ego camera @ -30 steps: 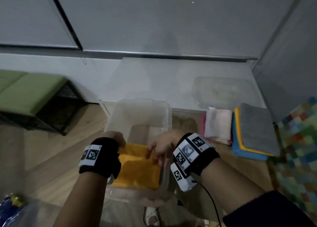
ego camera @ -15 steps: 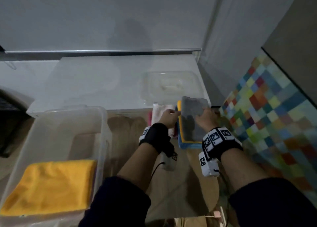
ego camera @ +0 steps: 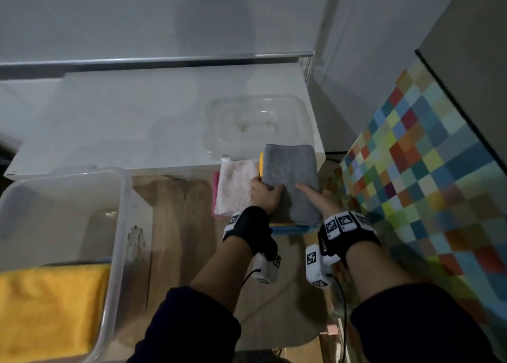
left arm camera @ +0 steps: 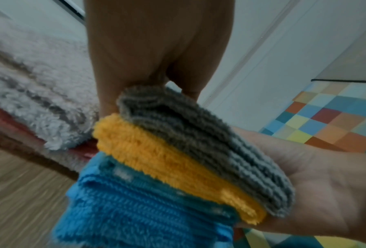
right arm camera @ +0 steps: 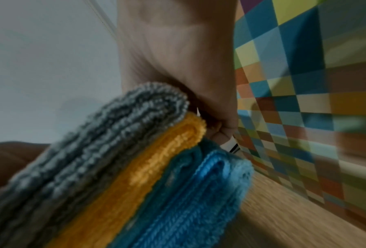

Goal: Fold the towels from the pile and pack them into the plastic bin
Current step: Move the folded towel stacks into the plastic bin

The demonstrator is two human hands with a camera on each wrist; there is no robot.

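Grey towel [ego camera: 290, 181]: folded, ribbed pile, top of stack over orange [left arm camera: 167, 161] and blue [left arm camera: 139, 206] towels. Left hand [ego camera: 264, 195] and right hand [ego camera: 318, 198] each pinch its near corners. Bin [ego camera: 120, 225] sits left, holding a yellow towel [ego camera: 49, 307].

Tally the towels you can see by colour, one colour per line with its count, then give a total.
Grey towel: 1
Yellow towel in the pile: 1
Yellow towel in the plastic bin: 1
Blue towel: 1
White towel: 1
Pink towel: 1
Total: 6 towels
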